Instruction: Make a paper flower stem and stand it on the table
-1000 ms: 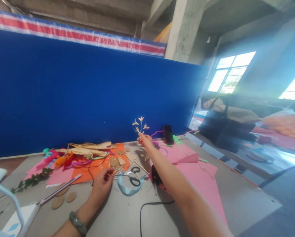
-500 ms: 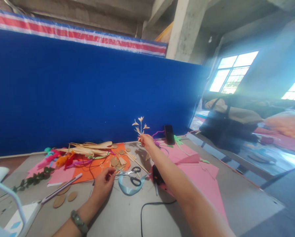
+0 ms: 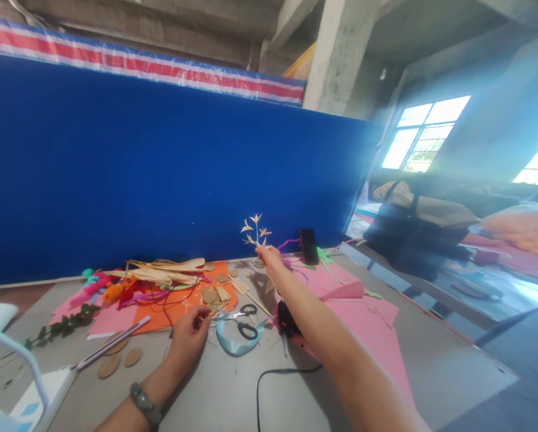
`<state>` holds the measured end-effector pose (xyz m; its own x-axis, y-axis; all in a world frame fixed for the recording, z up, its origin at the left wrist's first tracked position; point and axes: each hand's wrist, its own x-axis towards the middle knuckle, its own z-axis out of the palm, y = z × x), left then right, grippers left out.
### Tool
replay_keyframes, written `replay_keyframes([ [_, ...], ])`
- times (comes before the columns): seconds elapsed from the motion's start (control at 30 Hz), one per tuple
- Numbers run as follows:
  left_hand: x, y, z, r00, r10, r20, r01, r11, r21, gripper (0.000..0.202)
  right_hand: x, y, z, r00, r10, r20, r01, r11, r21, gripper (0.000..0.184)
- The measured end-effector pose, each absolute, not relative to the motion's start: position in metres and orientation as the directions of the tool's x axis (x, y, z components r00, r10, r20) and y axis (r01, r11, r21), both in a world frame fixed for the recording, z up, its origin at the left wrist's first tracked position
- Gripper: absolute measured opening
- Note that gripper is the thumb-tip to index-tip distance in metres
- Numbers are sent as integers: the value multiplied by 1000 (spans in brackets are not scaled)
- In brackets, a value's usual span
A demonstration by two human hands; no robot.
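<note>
My right hand (image 3: 271,257) reaches toward the blue panel, its fingers pinched round the base of a pale flower sprig (image 3: 257,229). The sprig stands upright with several small straw-coloured, pointed blooms. My left hand (image 3: 191,329) rests low over the table, fingers curled together; what they hold, if anything, I cannot make out. Right beside those fingers lie the tips of dark-handled scissors (image 3: 246,321). A light blue ribbon (image 3: 237,347) curls beneath the scissors.
Dried husk strips (image 3: 165,273) and orange paper (image 3: 161,312) lie behind my left hand. Wooden discs (image 3: 108,365) and a pen-like tool (image 3: 116,342) are at left. Pink paper (image 3: 363,324), a phone (image 3: 309,246) and a black cable (image 3: 277,371) are at right.
The flower sprig has turned slightly in my right hand, and that hand has shifted very little. My left hand has stayed in place.
</note>
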<state>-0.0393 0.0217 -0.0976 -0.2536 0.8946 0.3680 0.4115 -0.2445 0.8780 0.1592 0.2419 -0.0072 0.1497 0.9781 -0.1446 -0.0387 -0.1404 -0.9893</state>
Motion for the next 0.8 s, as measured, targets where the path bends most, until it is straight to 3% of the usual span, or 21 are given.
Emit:
replay_keyframes([
  [0.17, -40, 24, -100, -257, 896, 362, 408, -239, 881, 23, 162, 243, -10, 163, 978, -126, -38, -122, -992, 27],
  [0.33, -40, 24, -100, -260, 887, 382, 411, -256, 875, 21, 165, 241, -11, 160, 984, -73, -79, -61, -995, 13],
  [0.57, -38, 23, -98, -249, 891, 380, 406, -261, 876, 20, 167, 235, -8, 123, 991, -54, -137, -37, -990, 18],
  [0.8, -37, 20, -98, -285, 891, 353, 326, -256, 910, 29, 173, 232, -7, 206, 978, -23, -127, 4, -992, 35],
])
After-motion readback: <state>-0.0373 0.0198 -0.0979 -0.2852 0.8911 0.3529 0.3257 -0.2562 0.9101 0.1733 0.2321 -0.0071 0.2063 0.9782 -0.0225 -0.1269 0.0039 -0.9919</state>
